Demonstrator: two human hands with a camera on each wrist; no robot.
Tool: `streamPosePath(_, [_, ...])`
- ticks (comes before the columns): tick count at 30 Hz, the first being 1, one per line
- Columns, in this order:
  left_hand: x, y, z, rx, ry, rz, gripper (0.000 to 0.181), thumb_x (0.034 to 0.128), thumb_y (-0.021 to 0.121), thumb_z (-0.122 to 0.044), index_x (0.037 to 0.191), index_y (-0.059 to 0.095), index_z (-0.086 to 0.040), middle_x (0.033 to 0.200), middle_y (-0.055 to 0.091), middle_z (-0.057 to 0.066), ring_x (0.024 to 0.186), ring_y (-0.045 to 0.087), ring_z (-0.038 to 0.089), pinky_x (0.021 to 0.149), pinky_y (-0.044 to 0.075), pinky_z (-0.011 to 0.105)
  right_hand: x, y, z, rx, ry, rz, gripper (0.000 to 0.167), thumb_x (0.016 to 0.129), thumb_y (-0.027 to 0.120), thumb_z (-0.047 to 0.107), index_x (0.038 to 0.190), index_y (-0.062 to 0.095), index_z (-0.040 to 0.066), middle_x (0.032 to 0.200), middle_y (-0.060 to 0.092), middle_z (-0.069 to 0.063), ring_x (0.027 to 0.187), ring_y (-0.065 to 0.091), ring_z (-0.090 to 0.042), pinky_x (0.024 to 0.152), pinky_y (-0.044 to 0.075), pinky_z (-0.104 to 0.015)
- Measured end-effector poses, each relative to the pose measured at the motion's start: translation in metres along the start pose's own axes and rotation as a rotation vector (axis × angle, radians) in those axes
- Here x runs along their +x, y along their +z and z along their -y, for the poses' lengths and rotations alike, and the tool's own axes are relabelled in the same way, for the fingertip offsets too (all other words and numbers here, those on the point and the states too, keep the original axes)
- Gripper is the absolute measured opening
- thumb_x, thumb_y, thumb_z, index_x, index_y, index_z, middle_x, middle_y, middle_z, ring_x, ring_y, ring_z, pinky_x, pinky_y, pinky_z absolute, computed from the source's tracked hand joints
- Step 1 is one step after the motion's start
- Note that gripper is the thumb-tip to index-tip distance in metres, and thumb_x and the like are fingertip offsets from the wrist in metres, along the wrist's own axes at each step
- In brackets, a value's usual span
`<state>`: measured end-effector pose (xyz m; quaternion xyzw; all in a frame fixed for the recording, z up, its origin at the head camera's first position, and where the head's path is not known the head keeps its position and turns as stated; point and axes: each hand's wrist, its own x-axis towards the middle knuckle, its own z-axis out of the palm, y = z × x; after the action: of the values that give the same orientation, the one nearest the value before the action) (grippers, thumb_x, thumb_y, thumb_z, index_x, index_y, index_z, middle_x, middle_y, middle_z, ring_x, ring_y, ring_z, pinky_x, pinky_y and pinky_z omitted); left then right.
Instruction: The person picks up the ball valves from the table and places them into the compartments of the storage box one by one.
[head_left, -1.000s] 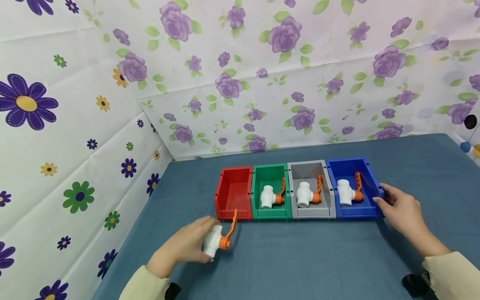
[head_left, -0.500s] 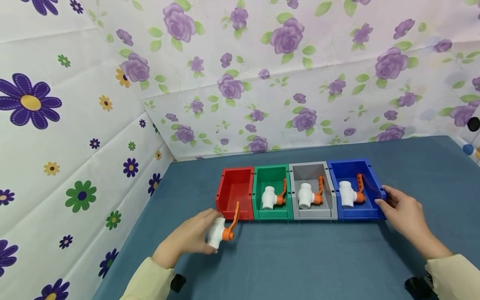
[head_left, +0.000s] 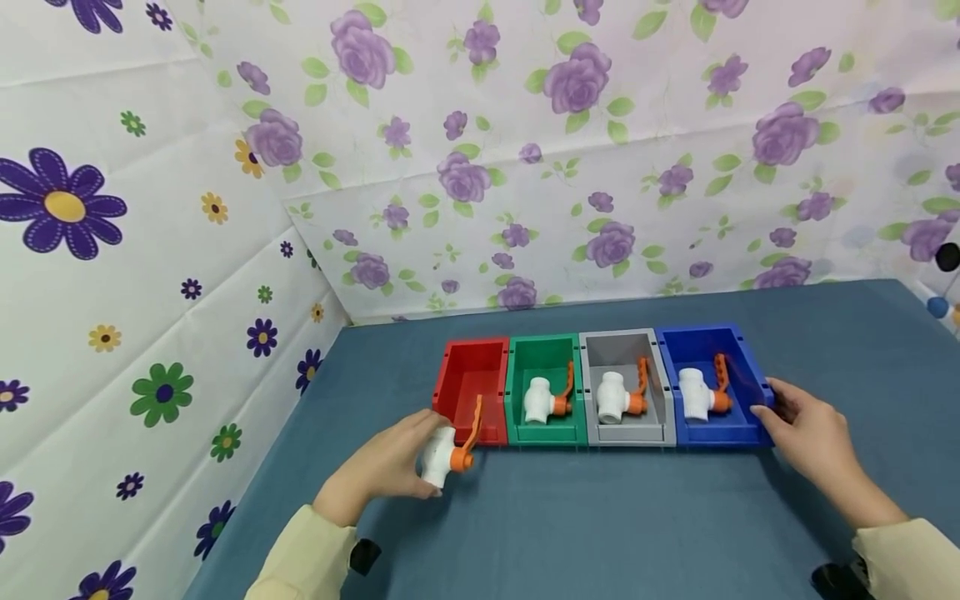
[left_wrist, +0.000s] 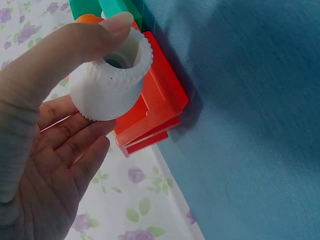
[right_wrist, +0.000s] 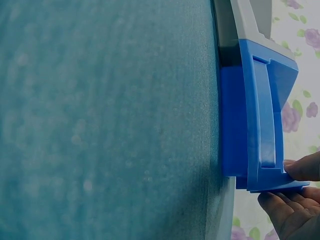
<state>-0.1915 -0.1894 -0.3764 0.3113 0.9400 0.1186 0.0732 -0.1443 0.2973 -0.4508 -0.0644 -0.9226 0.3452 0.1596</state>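
Note:
My left hand (head_left: 390, 460) pinches a white plastic ball valve (head_left: 438, 457) with an orange lever handle, held between thumb and fingers. It hovers just in front of the red bin (head_left: 472, 367), which has nothing in it. In the left wrist view the open end of the valve (left_wrist: 112, 92) faces the camera, thumb over its rim. At the right end of the row, my right hand (head_left: 813, 429) grips the side wall of the blue bin (head_left: 738, 429); the right wrist view shows the thumb inside and the fingers outside that wall (right_wrist: 270, 184).
Between the red and blue bins stand a green bin (head_left: 543, 437) and a grey bin (head_left: 630, 436), joined in one row. Similar valves lie in the green (head_left: 537, 402), grey (head_left: 612, 398) and blue bins (head_left: 695, 395). Flowered cloth (head_left: 525, 192) hangs behind the blue table (head_left: 585, 525).
My left hand has carried the valve forward and slightly right, closer to the red bin. My right hand keeps its hold on the blue bin. The head view has shifted slightly.

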Motion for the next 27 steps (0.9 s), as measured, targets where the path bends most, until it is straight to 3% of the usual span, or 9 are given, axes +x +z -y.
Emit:
streamPosePath(15, [0.014,-0.002,0.003,0.018,-0.01,-0.081,0.076,0.0611,0.089,-0.021,0.127,0.052,-0.008,0.121,0.056,0.004,0.104,0.051,0.017,0.088,0.053,0.042,0.0,0.0,-0.001,0.003,-0.006,-0.012,0.05,0.094,0.058,0.014,0.129,0.044,-0.019,0.116,0.052,-0.043,0.1,0.058,-0.053,0.068,0.054,-0.052])
streamPosePath(27, [0.031,-0.004,0.006,0.015,0.009,-0.089,0.075,0.0624,0.088,-0.021,0.126,0.052,-0.008,0.119,0.056,0.004,0.102,0.051,0.016,0.086,0.053,0.038,0.0,0.001,0.0,-0.002,0.008,0.006,0.05,0.095,0.057,0.013,0.13,0.043,-0.019,0.117,0.051,-0.043,0.102,0.056,-0.054,0.071,0.053,-0.054])
